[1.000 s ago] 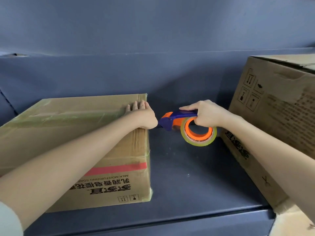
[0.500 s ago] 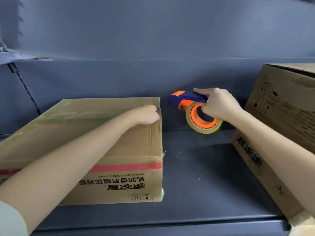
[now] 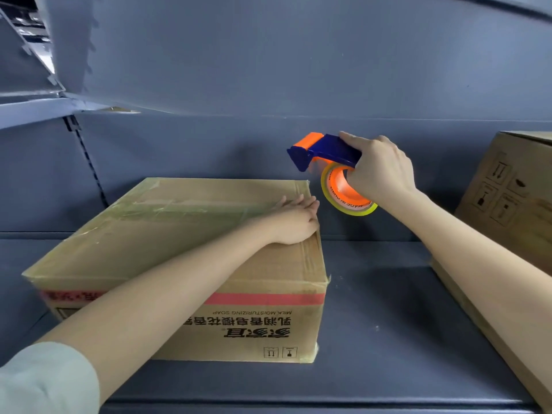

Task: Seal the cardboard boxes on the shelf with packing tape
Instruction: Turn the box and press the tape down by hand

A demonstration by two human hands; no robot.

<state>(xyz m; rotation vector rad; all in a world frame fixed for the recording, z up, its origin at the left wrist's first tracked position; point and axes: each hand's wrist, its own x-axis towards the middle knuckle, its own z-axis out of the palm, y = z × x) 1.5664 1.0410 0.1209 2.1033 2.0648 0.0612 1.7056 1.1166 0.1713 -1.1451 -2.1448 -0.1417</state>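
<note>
A flat cardboard box (image 3: 167,234) lies on the dark shelf (image 3: 373,324), with clear tape across its top seam. My left hand (image 3: 294,218) rests flat on the box top near its right edge, fingers straight. My right hand (image 3: 379,171) grips a blue and orange tape dispenser (image 3: 322,152) holding a yellowish roll of tape (image 3: 346,194). The dispenser hangs in the air just beyond and above the box's far right corner, apart from the cardboard. A second, taller cardboard box (image 3: 507,198) stands at the right, partly behind my right forearm.
The shelf's back panel (image 3: 268,70) rises right behind the boxes. An upper shelf edge and bracket (image 3: 44,106) jut out at the top left. Bare dark shelf surface lies between the two boxes.
My right hand has lifted the dispenser from beside the box's right side to above its far right corner. My left hand stays on the box top. The camera has tilted up.
</note>
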